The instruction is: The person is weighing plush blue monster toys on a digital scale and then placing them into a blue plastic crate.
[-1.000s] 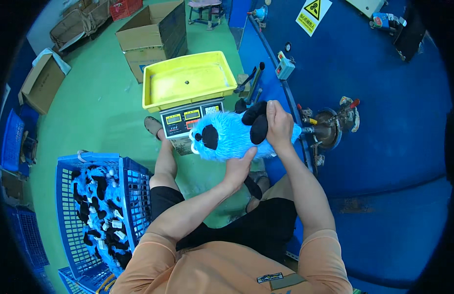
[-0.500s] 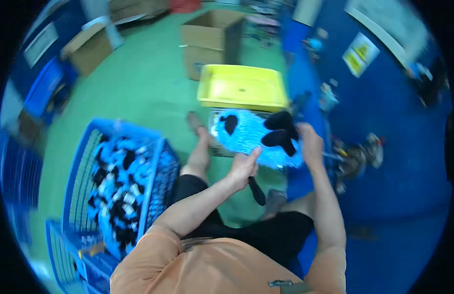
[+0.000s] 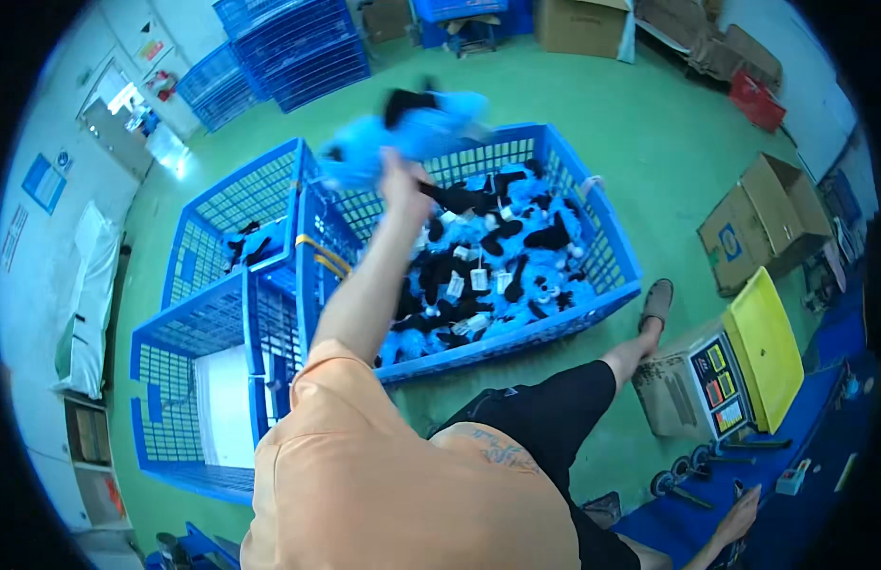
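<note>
My left hand (image 3: 402,185) is closed on a fluffy blue plush toy (image 3: 355,152) with black parts. Motion blurs the toy, and it hangs over the far left part of a large blue plastic basket (image 3: 488,351). Inside this basket is a heap of similar blue and black plush toys (image 3: 545,275), several with white tags. At the lower right, my right hand (image 3: 740,518) rests by a blue bench (image 3: 673,527), its fingers stretched out beside small dark items. Nothing shows clearly in its grasp.
Two more blue baskets stand at left; one (image 3: 236,204) holds a few plush toys, the other (image 3: 189,328) a white sheet. A scale (image 3: 711,385) with a yellow tray (image 3: 768,347) is at right. Beyond are an open cardboard box (image 3: 764,223) and stacked blue crates (image 3: 298,52).
My view has turned left toward the baskets. My left hand has carried the plush toy from beside the yellow tray to over the full basket. My right hand has let go of it.
</note>
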`<state>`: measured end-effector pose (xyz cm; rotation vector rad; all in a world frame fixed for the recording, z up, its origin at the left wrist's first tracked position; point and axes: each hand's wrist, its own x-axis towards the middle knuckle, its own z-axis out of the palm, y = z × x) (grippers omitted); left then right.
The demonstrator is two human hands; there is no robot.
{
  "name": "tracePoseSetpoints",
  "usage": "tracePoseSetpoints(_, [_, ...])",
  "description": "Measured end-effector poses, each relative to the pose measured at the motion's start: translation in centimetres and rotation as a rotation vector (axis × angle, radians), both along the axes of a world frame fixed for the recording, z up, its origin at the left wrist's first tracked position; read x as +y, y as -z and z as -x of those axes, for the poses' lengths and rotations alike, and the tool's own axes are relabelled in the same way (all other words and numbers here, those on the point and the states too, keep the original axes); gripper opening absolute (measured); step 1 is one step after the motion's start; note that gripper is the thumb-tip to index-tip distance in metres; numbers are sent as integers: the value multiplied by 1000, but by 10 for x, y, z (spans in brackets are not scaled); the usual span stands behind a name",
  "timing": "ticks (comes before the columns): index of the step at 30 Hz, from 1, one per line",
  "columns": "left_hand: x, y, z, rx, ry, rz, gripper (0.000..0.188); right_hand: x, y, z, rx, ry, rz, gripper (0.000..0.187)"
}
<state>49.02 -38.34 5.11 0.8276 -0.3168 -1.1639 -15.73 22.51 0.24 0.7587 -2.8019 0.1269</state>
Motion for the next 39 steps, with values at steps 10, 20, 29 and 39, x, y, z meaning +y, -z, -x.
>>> tracePoseSetpoints(10, [-21,132,-109,-351,-378,-92,30,-21,-4,-13,-32,83,25,50])
tracePoseSetpoints(20, [21,343,114,-1326,889,-374,41,0,-6,-12,444,-426,75,47])
tracePoseSetpoints(29, [36,341,199,-1836,851,-184,82,-51,-44,-66,-85,14,175,54])
tracePoseSetpoints(39, [-26,321,193,-1805,932,115,58,-49,-35,-60,-58,17,213,53])
